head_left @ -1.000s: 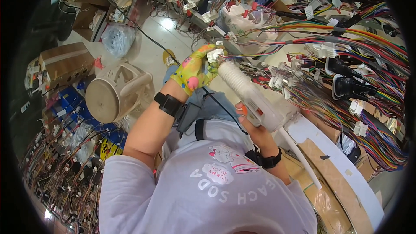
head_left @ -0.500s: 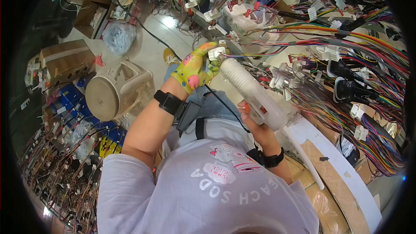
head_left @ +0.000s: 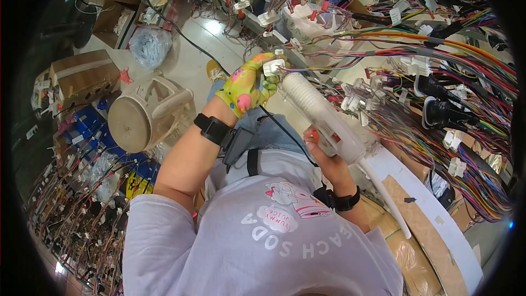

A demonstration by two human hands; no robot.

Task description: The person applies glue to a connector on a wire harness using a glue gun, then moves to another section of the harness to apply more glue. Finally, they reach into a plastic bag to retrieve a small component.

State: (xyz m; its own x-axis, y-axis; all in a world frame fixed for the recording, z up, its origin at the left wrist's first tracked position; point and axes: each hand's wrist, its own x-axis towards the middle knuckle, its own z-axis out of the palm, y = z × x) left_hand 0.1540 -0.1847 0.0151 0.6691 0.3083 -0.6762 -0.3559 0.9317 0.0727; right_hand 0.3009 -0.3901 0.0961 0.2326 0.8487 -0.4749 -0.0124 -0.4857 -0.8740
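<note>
My left hand [head_left: 245, 86], in a yellow patterned glove, is closed on a white plastic connector [head_left: 272, 67]. Thin coloured wires [head_left: 309, 69] run from that connector toward the right. In my bare right hand [head_left: 330, 160] is a whitish hot glue gun [head_left: 324, 114], its ribbed front end close to the connector and pointing up and left. A long white glue stick [head_left: 390, 203] sticks out of the gun's back. The fingers on the gun's far side are hidden. Whether the nozzle touches the connector, I cannot tell.
Bundles of coloured wire harnesses [head_left: 438, 57] fill the right and far side. A black cord [head_left: 287, 134] crosses before my lap. To the left stand a beige plastic stool [head_left: 129, 123] and a cardboard box [head_left: 85, 77]. A white board [head_left: 455, 235] lies at right.
The glue gun's front end has shifted slightly to the right, away from the left glove. My left hand keeps hold of the connector in nearly the same place.
</note>
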